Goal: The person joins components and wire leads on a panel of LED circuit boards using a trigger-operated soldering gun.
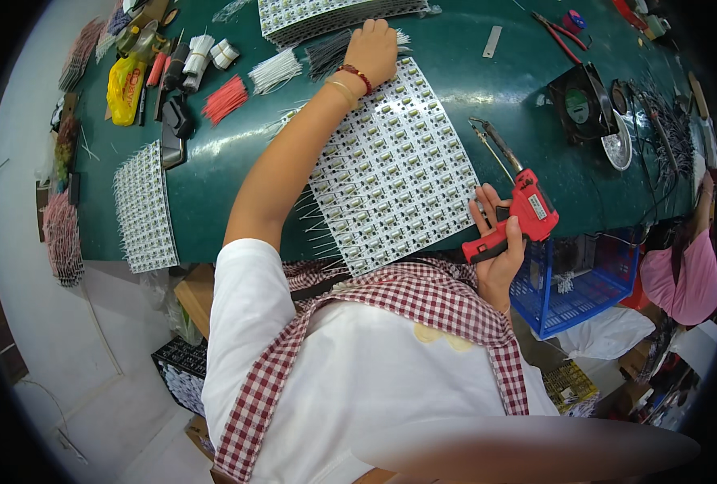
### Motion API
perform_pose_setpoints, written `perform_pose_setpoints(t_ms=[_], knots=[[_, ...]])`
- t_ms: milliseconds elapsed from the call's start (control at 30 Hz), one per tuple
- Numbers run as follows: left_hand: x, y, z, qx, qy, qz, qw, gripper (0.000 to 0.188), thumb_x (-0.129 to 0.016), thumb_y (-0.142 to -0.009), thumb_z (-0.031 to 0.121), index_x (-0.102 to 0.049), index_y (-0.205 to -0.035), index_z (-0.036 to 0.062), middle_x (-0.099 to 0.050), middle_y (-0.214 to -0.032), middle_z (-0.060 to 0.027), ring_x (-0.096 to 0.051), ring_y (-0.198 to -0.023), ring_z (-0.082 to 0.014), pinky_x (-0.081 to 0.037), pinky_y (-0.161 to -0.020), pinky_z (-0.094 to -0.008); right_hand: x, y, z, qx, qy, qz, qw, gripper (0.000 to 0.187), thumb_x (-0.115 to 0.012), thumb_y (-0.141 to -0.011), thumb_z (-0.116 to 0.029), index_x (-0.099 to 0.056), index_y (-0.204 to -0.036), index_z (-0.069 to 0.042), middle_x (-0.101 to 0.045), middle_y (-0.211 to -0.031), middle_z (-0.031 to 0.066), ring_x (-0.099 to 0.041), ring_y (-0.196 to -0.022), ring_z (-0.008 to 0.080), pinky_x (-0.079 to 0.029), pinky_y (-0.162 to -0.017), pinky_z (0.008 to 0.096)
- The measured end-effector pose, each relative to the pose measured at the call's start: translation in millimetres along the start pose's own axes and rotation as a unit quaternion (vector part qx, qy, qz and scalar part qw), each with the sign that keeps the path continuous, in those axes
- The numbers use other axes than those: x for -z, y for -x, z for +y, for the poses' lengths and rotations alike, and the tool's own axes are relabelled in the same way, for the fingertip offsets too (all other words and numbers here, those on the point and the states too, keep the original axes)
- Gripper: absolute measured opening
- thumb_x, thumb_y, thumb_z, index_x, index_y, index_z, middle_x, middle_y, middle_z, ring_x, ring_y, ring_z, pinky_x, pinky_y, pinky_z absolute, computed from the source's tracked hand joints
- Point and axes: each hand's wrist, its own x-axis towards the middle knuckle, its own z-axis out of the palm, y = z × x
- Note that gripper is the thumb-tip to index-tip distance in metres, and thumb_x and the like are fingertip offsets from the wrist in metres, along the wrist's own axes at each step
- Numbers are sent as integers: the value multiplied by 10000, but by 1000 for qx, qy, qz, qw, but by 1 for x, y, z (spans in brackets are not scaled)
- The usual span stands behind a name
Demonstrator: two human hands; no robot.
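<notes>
A white panel of circuit boards lies in front of me on the green table, with thin wires sticking out along its left side. My left hand is at the panel's far edge, over the black wires, fingers curled together. Its fingertips are hidden, so what they pinch cannot be made out. My right hand holds a red soldering gun by the handle near the panel's right edge. The gun's metal tip points up and left, beside the panel, not touching it.
A stack of panels stands at the far edge. Red wires and white wires lie left of my hand. Another panel overhangs the near left edge. Pliers, a black fan and a blue crate are right.
</notes>
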Motion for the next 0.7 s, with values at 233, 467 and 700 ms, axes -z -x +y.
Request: perform_pose_setpoints(t_ms=[233, 467, 700], knots=[[43, 33, 8, 77, 309, 44, 947, 60, -510, -896, 55, -476, -931, 20, -572, -805, -157, -596, -657, -266, -475, -619, -407, 2, 5, -13, -3, -31, -4, 999, 293, -482, -968, -184, -458, -1192, 3, -530, -1218, 250, -588, -1049, 290, -531, -886, 432], [123, 124, 119, 187, 637, -199, 721, 91, -504, -933, 93, -526, -896, 13, -584, -633, -91, -583, -496, -169, -452, -486, -300, -41, -5, -20, -11, 91, -61, 994, 277, -548, -935, -110, -491, -1167, 31, -586, -1128, 203, -632, -823, 180, -568, -691, 305], [136, 163, 149, 211, 674, -122, 697, 65, -538, -931, 50, -541, -972, -1, -627, -756, -46, -571, -516, -70, -451, -469, -211, -68, -3, -4, -59, 121, -39, 990, 304, -622, -861, 1, -511, -1143, 23, -615, -922, 95, -610, -724, 139, -514, -639, 260]])
